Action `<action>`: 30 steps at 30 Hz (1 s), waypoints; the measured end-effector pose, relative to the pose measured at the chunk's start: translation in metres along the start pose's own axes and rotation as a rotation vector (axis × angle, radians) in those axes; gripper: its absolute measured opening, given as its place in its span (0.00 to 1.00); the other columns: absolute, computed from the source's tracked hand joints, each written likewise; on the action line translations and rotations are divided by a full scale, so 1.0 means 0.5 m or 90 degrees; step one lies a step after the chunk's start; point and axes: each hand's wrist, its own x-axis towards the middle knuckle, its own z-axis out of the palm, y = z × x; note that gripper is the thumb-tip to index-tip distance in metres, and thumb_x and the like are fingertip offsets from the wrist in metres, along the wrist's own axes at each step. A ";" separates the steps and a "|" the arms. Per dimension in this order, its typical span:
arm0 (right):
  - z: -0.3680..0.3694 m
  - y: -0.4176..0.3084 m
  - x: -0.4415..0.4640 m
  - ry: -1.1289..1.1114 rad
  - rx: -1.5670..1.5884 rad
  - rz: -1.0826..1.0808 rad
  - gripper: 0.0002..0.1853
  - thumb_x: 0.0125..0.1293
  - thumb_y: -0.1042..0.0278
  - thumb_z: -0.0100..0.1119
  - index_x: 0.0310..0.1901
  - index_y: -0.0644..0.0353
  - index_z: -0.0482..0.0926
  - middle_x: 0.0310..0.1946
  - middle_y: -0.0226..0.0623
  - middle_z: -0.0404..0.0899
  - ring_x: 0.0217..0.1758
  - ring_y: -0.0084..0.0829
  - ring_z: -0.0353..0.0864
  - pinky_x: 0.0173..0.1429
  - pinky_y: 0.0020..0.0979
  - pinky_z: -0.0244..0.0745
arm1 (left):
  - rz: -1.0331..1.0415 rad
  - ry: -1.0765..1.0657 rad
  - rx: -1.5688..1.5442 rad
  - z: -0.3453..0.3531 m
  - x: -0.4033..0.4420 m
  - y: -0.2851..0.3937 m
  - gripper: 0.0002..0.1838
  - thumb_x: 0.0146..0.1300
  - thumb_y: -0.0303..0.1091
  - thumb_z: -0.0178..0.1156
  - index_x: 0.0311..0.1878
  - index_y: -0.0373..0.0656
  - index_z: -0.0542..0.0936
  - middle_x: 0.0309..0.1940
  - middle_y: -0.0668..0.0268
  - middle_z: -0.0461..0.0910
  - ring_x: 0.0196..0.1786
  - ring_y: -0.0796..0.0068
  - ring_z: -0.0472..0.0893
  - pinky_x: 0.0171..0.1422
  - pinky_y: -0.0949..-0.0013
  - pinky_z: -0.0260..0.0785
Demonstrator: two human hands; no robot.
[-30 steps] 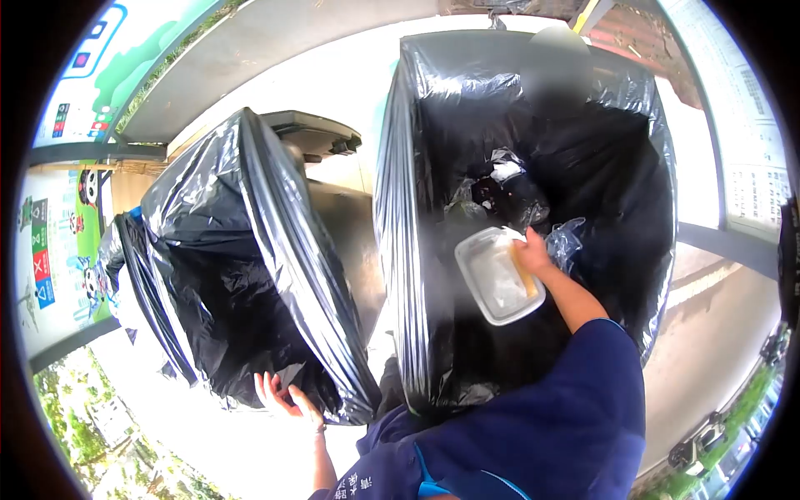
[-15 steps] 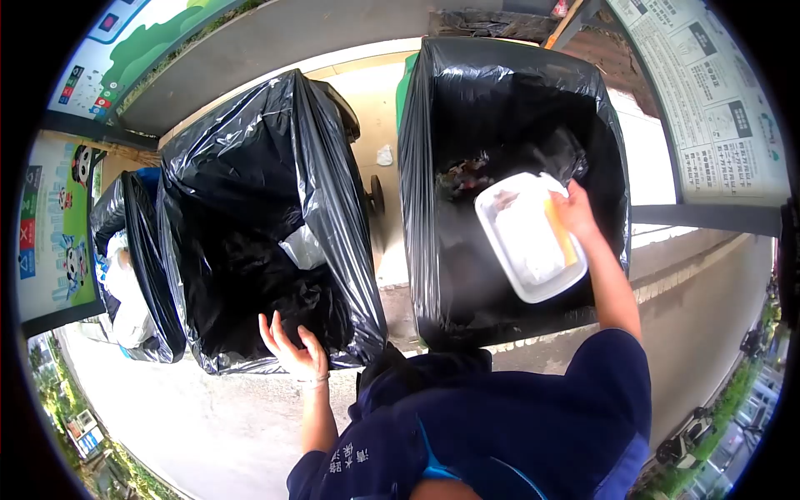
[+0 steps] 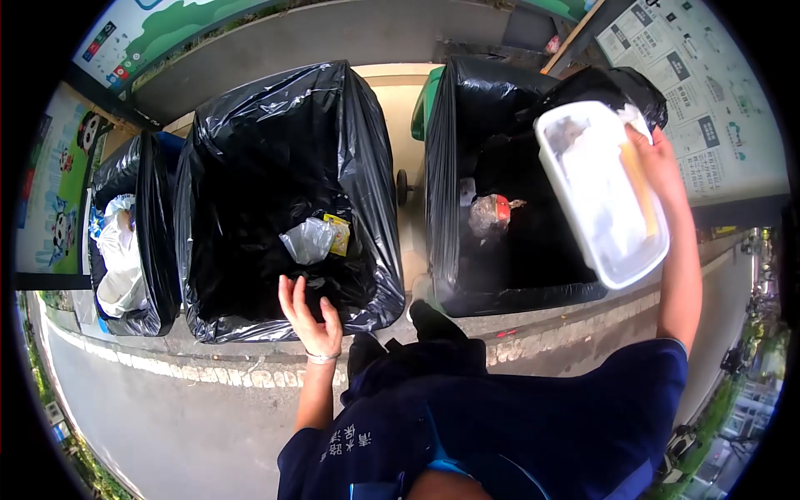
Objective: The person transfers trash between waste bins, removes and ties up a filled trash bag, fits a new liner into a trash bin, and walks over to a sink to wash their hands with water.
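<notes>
My right hand grips the edge of a white plastic food container, held tilted above the right bin. White tissue-like stuff and an orange strip show in the container. Behind it bulges black plastic; whether my hand holds that too, I cannot tell. At the front rim of the middle bin, my left hand hovers with fingers apart and nothing in them. Beyond those fingers, a clear plastic piece and a yellow packet lie inside this black-lined bin.
In the right bin lies a clear bag with something red. A smaller lined bin at left contains white bags. A low grey wall runs behind, with printed boards at the sides. A kerb crosses in front.
My right hand has lifted the container up and to the right, over the bin's right side. My left hand stays open near the middle bin's rim. The view has shifted.
</notes>
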 end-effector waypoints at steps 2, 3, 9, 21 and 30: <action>-0.012 -0.050 0.001 0.015 -0.026 0.017 0.12 0.56 0.66 0.50 0.41 0.61 0.72 0.32 0.28 0.74 0.33 0.17 0.70 0.38 0.19 0.65 | 0.028 -0.026 -0.046 -0.027 -0.016 -0.012 0.23 0.49 0.23 0.49 0.52 0.35 0.62 0.56 0.49 0.53 0.57 0.54 0.58 0.59 0.62 0.50; -0.013 -0.076 -0.005 0.018 -0.024 0.028 0.13 0.56 0.64 0.51 0.40 0.62 0.72 0.31 0.28 0.74 0.32 0.17 0.70 0.36 0.18 0.65 | 0.038 -0.041 -0.050 -0.046 -0.023 -0.021 0.24 0.48 0.23 0.49 0.52 0.35 0.62 0.56 0.49 0.53 0.57 0.54 0.58 0.59 0.62 0.50; -0.028 -0.175 0.008 0.096 -0.177 -0.030 0.20 0.52 0.57 0.52 0.39 0.68 0.71 0.30 0.33 0.74 0.32 0.21 0.70 0.38 0.21 0.66 | 0.040 -0.061 -0.087 -0.179 -0.071 -0.099 0.24 0.46 0.19 0.48 0.51 0.34 0.63 0.56 0.48 0.54 0.57 0.53 0.59 0.59 0.62 0.51; -0.017 -0.330 0.031 0.266 -0.403 -0.022 0.23 0.49 0.56 0.53 0.42 0.68 0.70 0.36 0.42 0.74 0.39 0.29 0.73 0.44 0.25 0.65 | -0.048 0.022 0.031 -0.286 -0.134 -0.213 0.24 0.49 0.21 0.45 0.53 0.35 0.61 0.55 0.46 0.53 0.58 0.49 0.56 0.59 0.58 0.49; -0.062 -0.517 0.174 0.223 -0.400 -0.155 0.20 0.53 0.54 0.52 0.37 0.64 0.71 0.27 0.34 0.74 0.24 0.22 0.71 0.27 0.24 0.67 | -0.092 0.065 0.014 -0.276 -0.141 -0.227 0.26 0.45 0.19 0.47 0.52 0.37 0.62 0.55 0.47 0.55 0.56 0.50 0.58 0.58 0.60 0.52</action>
